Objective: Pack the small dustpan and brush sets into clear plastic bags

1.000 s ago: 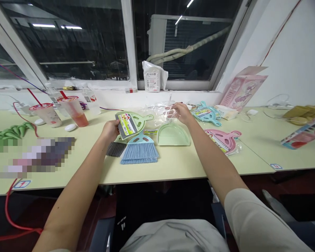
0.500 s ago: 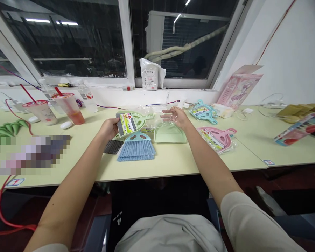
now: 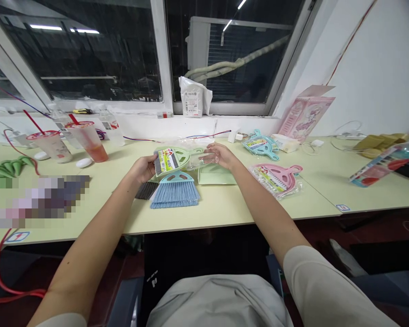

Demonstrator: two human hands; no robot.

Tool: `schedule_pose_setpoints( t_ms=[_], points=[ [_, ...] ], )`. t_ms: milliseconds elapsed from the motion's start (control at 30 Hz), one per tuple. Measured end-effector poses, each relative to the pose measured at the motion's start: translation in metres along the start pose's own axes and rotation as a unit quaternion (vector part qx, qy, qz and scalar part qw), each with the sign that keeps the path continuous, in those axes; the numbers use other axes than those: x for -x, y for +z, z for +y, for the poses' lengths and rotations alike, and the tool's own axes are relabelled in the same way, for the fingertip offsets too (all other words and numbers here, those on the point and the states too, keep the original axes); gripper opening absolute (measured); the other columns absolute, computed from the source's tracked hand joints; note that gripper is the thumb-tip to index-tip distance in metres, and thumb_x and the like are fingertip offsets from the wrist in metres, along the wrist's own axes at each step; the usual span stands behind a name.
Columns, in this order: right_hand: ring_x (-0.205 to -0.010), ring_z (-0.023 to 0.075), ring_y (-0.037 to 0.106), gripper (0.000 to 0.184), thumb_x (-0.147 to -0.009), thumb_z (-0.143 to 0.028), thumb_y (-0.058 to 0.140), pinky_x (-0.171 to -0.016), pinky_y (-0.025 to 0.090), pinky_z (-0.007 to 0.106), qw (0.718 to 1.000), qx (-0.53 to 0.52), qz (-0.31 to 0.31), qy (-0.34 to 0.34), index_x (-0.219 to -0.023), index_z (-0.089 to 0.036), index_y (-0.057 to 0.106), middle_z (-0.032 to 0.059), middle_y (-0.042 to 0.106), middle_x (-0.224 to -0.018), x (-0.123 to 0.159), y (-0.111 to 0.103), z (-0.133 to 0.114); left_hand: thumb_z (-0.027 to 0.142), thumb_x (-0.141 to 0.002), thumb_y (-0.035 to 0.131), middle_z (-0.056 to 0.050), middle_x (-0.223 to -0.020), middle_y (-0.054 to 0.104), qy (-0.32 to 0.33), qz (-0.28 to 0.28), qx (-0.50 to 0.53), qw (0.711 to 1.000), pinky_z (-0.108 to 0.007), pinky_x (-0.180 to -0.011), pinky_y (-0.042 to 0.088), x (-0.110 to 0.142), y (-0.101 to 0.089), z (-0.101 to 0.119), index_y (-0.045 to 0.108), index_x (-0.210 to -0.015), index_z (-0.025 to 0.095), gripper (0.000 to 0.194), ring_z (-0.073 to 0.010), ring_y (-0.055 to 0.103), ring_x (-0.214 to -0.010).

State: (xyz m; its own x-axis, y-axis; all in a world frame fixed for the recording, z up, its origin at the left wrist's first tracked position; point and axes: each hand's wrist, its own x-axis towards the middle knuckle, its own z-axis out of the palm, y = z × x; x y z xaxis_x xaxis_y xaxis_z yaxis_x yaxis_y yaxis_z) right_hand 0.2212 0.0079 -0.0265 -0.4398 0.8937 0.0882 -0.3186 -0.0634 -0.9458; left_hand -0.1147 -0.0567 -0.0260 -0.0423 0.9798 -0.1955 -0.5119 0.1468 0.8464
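Observation:
My left hand (image 3: 146, 169) grips the brush end of a small green dustpan-and-brush set (image 3: 180, 158), which has dark bristles and a printed label and is held tilted above the table. At the handle end, my right hand (image 3: 220, 155) has its fingers curled on a clear plastic bag (image 3: 198, 161), whose edges are hard to make out. Below them a blue brush (image 3: 175, 190) lies with its bristles toward me, beside a dark-bristled brush (image 3: 146, 190). Under my right hand rests a light green dustpan (image 3: 216, 176).
To the right lie a wrapped pink dustpan set (image 3: 276, 178) and a wrapped blue set (image 3: 261, 145). Drink cups (image 3: 88, 141) with red straws stand at the left. A pink box (image 3: 305, 113) leans by the wall, and a white package (image 3: 193, 100) sits on the windowsill.
My right hand has moved left, closer to the green set's handle, and its fingers have drawn in on the plastic. My left hand keeps its hold. The view has shifted slightly.

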Motion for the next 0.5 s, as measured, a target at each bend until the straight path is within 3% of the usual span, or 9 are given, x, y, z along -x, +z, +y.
schedule_pose_setpoints(
  t_ms=[200,333,500],
  points=[
    [-0.082,0.0298,0.082,0.033,-0.073,-0.014,0.072,-0.065,0.067,0.038,0.999,0.046,0.023,-0.013,-0.101,-0.021,0.055,0.0087,0.078,-0.102,0.002,-0.007,-0.004,0.010,-0.098,0.052,-0.014,-0.091,0.078,-0.010,0.015,0.005,1.000,-0.031,-0.066,0.065,-0.002,-0.005,0.005,0.067,-0.124,0.005,0.031,-0.0218,0.076,-0.070],
    [-0.079,0.0294,0.081,0.036,-0.070,-0.018,0.075,-0.054,0.063,0.032,0.996,0.084,0.027,-0.035,-0.101,-0.021,0.058,0.0077,0.078,-0.102,0.003,-0.009,-0.006,0.012,-0.098,0.053,-0.016,-0.093,0.078,-0.012,0.028,0.013,0.999,-0.032,-0.067,0.065,-0.004,-0.008,0.008,0.066,-0.125,0.004,0.031,-0.0225,0.076,-0.070],
    [-0.075,0.0266,0.080,0.038,-0.069,-0.020,0.075,-0.052,0.062,0.031,0.989,0.114,0.035,-0.084,-0.103,-0.022,0.060,0.0061,0.078,-0.102,0.001,-0.013,-0.006,0.013,-0.099,0.050,-0.016,-0.092,0.078,-0.026,0.037,0.010,0.999,-0.035,-0.068,0.065,-0.006,-0.011,0.011,0.065,-0.126,0.006,0.032,-0.0250,0.078,-0.071]
  ],
)
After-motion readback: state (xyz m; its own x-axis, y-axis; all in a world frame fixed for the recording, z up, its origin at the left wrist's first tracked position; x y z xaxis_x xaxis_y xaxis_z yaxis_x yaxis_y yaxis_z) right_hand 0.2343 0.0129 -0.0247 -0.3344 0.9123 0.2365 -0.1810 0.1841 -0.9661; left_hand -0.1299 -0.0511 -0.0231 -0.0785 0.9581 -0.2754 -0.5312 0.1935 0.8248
